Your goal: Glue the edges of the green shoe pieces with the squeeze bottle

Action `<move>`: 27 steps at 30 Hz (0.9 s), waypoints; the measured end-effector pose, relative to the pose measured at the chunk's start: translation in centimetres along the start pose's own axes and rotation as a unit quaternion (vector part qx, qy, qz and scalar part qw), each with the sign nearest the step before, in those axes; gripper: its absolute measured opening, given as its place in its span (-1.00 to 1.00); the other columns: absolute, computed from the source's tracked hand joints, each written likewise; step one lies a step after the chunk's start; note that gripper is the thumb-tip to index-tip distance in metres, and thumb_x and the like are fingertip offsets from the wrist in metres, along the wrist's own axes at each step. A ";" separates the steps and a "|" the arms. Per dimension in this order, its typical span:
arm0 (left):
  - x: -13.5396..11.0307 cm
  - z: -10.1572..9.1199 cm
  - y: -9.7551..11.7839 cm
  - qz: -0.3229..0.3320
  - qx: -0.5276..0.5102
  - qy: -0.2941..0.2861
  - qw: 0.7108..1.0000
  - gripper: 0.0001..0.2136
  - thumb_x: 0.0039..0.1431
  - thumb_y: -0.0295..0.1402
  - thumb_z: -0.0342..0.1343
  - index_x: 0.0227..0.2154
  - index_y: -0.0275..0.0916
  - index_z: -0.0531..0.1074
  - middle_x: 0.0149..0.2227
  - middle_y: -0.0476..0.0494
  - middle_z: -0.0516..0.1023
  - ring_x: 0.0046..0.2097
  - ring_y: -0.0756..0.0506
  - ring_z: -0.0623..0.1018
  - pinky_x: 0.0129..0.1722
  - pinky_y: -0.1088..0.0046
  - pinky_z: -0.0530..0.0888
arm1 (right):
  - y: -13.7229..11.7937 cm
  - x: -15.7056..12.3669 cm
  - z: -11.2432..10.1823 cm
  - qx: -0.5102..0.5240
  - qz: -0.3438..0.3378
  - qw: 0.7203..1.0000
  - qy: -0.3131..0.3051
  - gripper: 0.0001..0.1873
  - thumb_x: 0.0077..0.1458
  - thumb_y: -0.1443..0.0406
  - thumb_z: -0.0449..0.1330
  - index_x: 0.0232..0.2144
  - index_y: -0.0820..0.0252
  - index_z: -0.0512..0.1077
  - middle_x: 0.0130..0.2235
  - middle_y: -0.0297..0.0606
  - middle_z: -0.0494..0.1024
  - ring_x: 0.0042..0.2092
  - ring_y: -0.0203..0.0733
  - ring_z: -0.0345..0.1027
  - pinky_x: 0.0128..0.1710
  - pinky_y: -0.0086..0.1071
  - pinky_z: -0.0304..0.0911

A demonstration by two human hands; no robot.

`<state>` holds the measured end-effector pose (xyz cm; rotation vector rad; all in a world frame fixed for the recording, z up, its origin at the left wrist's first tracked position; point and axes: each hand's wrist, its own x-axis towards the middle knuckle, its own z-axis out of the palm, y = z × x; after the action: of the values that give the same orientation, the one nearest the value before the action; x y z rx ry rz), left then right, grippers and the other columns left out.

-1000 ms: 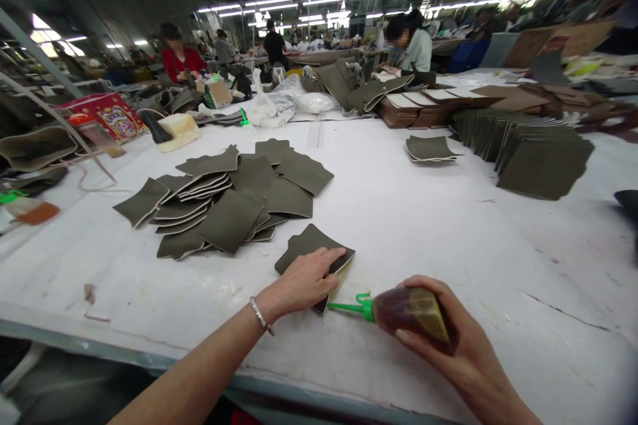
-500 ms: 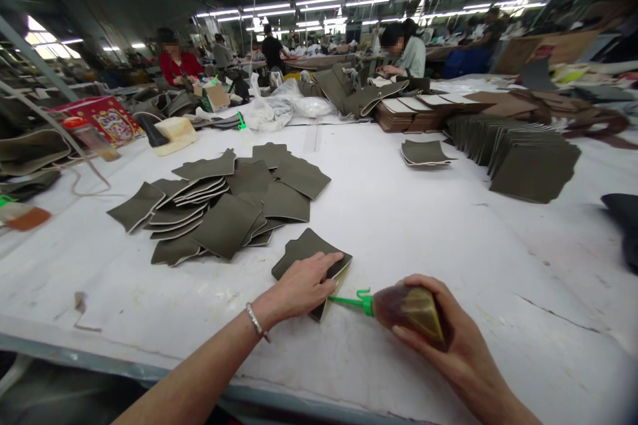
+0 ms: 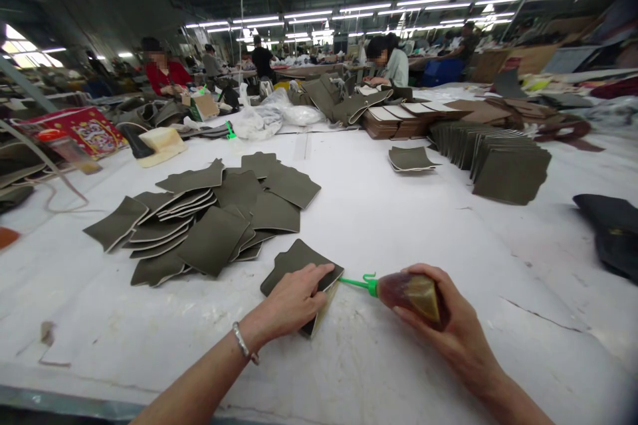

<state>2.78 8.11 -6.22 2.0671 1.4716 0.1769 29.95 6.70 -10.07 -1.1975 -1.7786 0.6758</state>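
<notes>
My left hand (image 3: 294, 299) lies on a dark olive leather piece (image 3: 294, 257), its fingers stretched over it and pressing it to the table. A silvery bracelet circles that wrist. In my right hand (image 3: 453, 319), fingers are wrapped round a squeeze bottle (image 3: 406, 295) of brownish-amber liquid, tipped on its side. Its thin green nozzle (image 3: 356, 282) points left and reaches the right corner of the piece. A yellowish strip shows along the piece's right edge. Part of the piece is hidden under my left hand.
A loose pile of similar leather pieces (image 3: 214, 226) spreads to the left. A few more (image 3: 411, 159) lie farther back, beside a leaning row of pieces (image 3: 511, 169). Brown stacked panels (image 3: 399, 121) and plastic bags (image 3: 262, 119) stand behind. A black item (image 3: 611, 232) lies right. People work beyond.
The nozzle tip has moved from lower on the piece's right edge up to its right corner. My left hand stays on the piece. The whole view has shifted slightly.
</notes>
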 end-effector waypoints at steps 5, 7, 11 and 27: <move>0.1 0.0 0.1 0.000 -0.002 -0.001 1.000 -0.46 0.13 -0.42 -0.11 0.22 -0.18 0.23 -0.06 -0.16 0.48 -0.22 -0.15 0.48 -0.24 0.34 0.35 | -0.2 -0.4 0.0 0.019 0.026 0.999 -0.007 -0.58 0.15 0.14 0.27 0.00 0.01 0.24 -0.10 -0.34 0.38 -0.17 -0.20 0.35 -0.19 -0.41 0.29; 0.1 0.0 0.1 0.000 -0.004 -0.001 1.000 -0.45 0.12 -0.43 -0.11 0.22 -0.19 0.24 -0.06 -0.16 0.48 -0.22 -0.15 0.48 -0.23 0.35 0.35 | -0.2 0.0 -0.1 0.012 0.022 1.000 0.019 -0.57 0.13 0.13 0.29 -0.01 0.01 0.26 -0.07 -0.33 0.36 -0.13 -0.17 0.33 -0.13 -0.38 0.26; -0.1 0.1 0.1 0.003 -0.018 0.005 1.000 -0.45 0.11 -0.43 -0.11 0.21 -0.20 0.26 -0.09 -0.16 0.48 -0.23 -0.13 0.47 -0.24 0.35 0.34 | -0.6 -0.2 0.1 0.017 0.028 0.999 0.014 -0.56 0.11 0.14 0.30 -0.01 0.02 0.26 -0.08 -0.32 0.38 -0.13 -0.16 0.33 -0.14 -0.37 0.24; 0.4 -1.1 -6.2 -0.195 -0.040 0.255 0.946 -0.59 -0.02 -0.17 0.01 -0.13 -0.27 0.44 -0.23 -0.23 0.49 -0.18 -0.24 0.50 -0.15 0.25 0.36 | 2.7 -1.0 -1.4 0.625 0.336 0.693 0.128 -0.60 -0.24 0.12 0.52 -0.29 0.09 0.63 -0.16 -0.13 0.62 -0.18 0.04 0.52 -0.19 -0.22 0.43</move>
<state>-2.60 10.18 -8.68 1.6899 2.1092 0.6379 32.60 6.77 -11.90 -0.7817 -0.2501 1.6644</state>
